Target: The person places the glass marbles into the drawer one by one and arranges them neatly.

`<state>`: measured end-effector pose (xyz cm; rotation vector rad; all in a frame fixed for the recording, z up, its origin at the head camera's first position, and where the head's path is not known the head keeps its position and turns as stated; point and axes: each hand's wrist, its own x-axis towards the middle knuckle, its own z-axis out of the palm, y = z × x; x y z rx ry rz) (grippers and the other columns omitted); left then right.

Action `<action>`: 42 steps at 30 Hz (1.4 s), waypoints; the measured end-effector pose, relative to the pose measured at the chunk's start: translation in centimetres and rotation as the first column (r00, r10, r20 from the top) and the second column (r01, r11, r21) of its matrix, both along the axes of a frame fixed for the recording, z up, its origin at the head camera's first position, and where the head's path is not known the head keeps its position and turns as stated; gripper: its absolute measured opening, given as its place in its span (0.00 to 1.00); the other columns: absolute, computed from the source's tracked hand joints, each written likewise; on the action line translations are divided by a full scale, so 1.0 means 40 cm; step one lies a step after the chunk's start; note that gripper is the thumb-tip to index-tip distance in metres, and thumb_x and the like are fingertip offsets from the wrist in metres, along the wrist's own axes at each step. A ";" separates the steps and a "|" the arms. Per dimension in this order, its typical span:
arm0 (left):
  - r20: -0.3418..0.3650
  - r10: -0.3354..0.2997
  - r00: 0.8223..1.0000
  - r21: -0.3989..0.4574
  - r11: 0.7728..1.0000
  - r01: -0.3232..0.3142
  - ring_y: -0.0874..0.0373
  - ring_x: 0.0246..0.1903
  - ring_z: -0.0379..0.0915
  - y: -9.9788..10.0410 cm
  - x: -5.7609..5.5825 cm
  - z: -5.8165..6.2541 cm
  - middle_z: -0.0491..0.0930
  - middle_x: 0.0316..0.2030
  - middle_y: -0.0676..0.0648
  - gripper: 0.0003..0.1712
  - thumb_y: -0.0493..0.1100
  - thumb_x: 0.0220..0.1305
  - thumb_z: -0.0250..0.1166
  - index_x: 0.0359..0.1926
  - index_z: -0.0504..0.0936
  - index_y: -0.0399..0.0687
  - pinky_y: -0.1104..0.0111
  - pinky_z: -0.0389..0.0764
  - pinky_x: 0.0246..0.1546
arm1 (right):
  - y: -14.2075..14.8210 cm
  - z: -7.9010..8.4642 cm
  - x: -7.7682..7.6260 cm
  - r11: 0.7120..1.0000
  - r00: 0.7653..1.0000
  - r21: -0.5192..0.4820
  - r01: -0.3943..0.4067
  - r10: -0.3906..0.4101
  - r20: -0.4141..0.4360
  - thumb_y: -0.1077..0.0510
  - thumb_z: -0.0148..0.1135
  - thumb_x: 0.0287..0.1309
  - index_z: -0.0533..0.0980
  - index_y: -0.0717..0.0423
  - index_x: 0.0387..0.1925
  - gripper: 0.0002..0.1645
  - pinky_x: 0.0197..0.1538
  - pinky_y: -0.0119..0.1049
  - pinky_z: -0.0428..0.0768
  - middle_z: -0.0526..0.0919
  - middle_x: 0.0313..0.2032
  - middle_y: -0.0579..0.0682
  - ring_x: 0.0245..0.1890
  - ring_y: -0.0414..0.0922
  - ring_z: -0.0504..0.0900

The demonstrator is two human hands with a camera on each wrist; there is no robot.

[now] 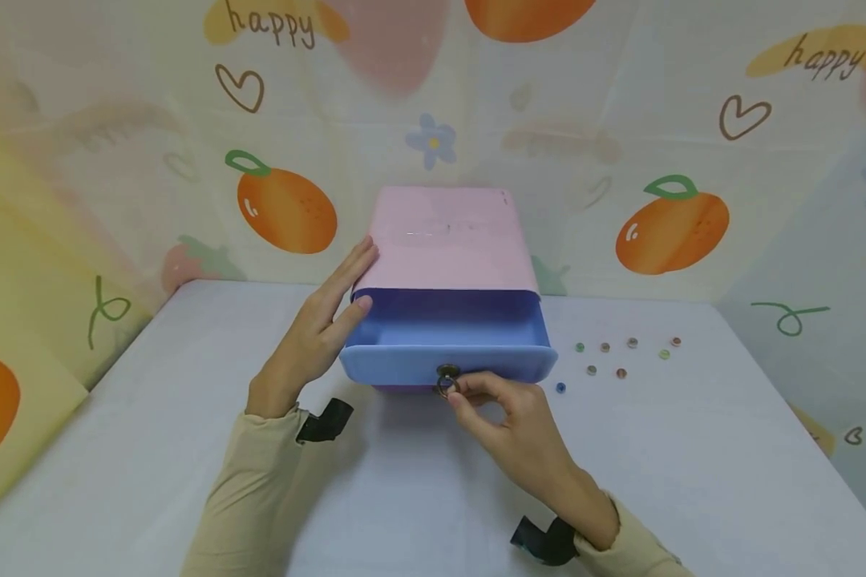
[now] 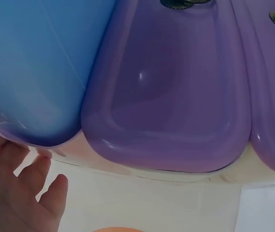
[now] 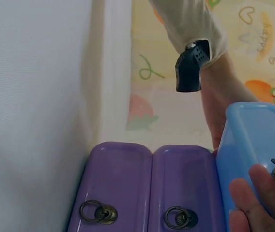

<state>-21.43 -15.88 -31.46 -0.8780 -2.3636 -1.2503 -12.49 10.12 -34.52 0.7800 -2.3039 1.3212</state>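
The smooth, glossy blue drawer (image 1: 390, 365), rounded at its corners, juts from the top of the boxy pink cabinet (image 1: 447, 248). The right hand (image 1: 515, 417) pinches its dark metal ring pull (image 1: 447, 386); the left hand (image 1: 306, 340), fingers extended, rests against the cabinet's side. Below sit two rounded purple drawers (image 3: 118, 174). Small round beads (image 1: 604, 347) dot the white surface (image 1: 657, 473) rightward.

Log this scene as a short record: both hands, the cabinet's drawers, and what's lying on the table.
left hand: against the side of the pink box-shaped cabinet
right hand: pinching the dark metal ring pull
top drawer: blue, rectangular, pulled partly out
lower drawers: two, purple, rounded corners, closed
table: white-covered; eight small round multicoloured pieces, right of the cabinet in the head view
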 end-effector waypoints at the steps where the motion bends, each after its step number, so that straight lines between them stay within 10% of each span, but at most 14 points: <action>1: 0.002 0.000 1.000 0.002 1.000 0.000 0.56 0.79 0.42 0.000 0.001 0.001 0.51 0.78 0.52 0.33 0.39 0.73 0.51 0.77 0.57 0.52 0.51 0.46 0.79 | 0.000 0.000 0.001 1.000 1.000 0.000 -0.001 0.001 0.003 0.63 0.66 0.61 0.84 0.57 0.37 0.04 0.38 0.31 0.85 0.89 0.32 0.46 0.32 0.37 0.86; 42: 0.022 -0.004 1.000 0.037 0.999 0.003 0.58 0.79 0.42 -0.003 -0.003 -0.001 0.53 0.78 0.53 0.31 0.39 0.74 0.49 0.76 0.60 0.54 0.51 0.45 0.79 | 0.035 0.056 0.037 0.990 0.981 0.080 -0.114 0.099 0.164 0.57 0.69 0.59 0.84 0.57 0.44 0.12 0.38 0.31 0.86 0.90 0.37 0.45 0.34 0.35 0.88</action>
